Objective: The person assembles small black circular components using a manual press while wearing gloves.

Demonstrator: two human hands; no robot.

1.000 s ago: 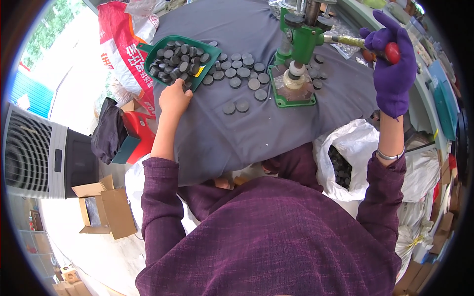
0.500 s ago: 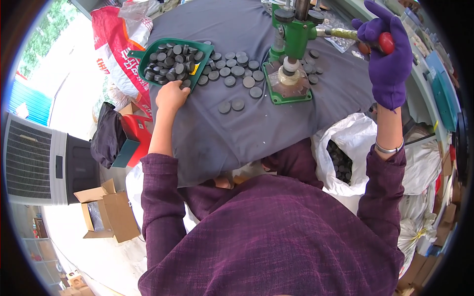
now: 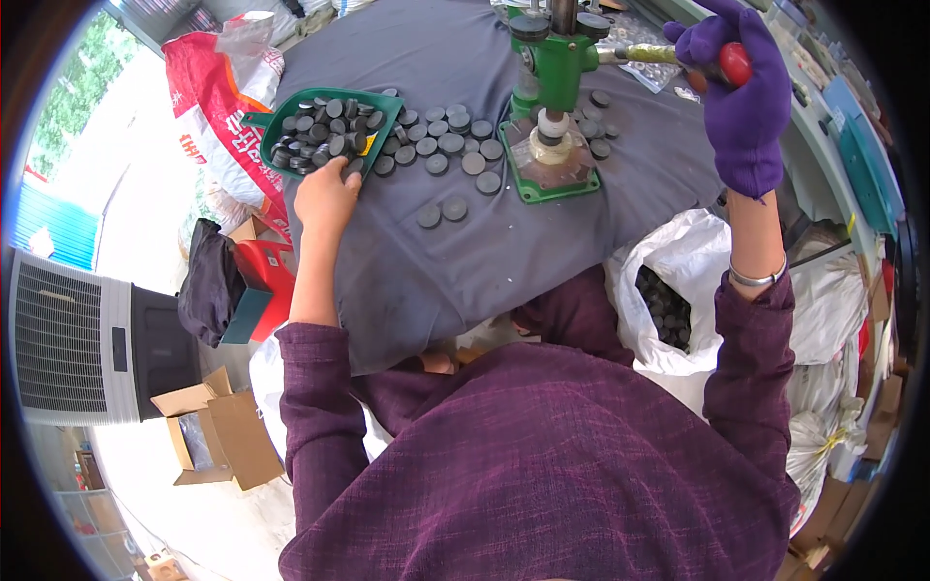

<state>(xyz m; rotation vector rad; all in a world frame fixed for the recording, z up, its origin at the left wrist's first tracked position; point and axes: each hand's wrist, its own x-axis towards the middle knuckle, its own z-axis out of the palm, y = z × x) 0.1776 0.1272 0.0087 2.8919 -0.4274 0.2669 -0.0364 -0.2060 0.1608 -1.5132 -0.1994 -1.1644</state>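
My left hand (image 3: 327, 201) is bare and rests at the near rim of a green dustpan-shaped scoop (image 3: 254, 120). Its thumb and fingers close about a black disc (image 3: 355, 167) there, partly hidden by them. A heap of black discs (image 3: 308, 129) fills the scoop. My right hand (image 3: 744, 107), in a purple glove, grips the lever (image 3: 651, 53) of a green hand press (image 3: 559, 73) by its red ball knob (image 3: 734, 64). Under the press's ram sits a pale round die (image 3: 550, 131); whether a disc lies in it, I cannot tell.
Several loose discs (image 3: 450, 143) lie on the grey cloth (image 3: 426, 281) between scoop and press, others right of the press. Beside my right knee, a white sack (image 3: 712, 261) holds more discs. A red and white bag (image 3: 208, 77), an open carton (image 3: 232, 441) and an air cooler (image 3: 73, 334) stand left.
The view has shifted slightly, moving the table things a little left and up in it. My left hand stays at the scoop's rim, and my right hand stays on the lever.
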